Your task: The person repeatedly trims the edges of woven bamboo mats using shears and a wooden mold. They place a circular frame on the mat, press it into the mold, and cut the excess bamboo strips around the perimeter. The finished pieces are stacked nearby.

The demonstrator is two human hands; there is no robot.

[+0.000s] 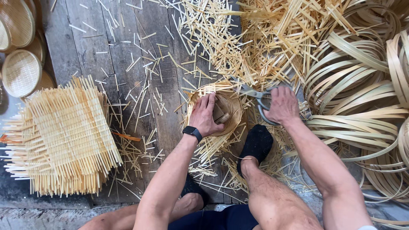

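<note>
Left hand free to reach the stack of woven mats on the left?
Probably not right now: the left hand presses on the round basket. The stack of woven mats lies apart, with only scattered strips between.

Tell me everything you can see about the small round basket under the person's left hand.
The small round basket is a shallow woven bowl of pale tan strips, probably bamboo. It sits on the dark plank floor among loose cut sticks, with untrimmed strip ends poking out past its rim at the top. The left hand presses down inside it on a brownish block whose kind I cannot tell. The right hand holds grey metal shears at its right rim. A foot in a black sock rests just below it.
</note>
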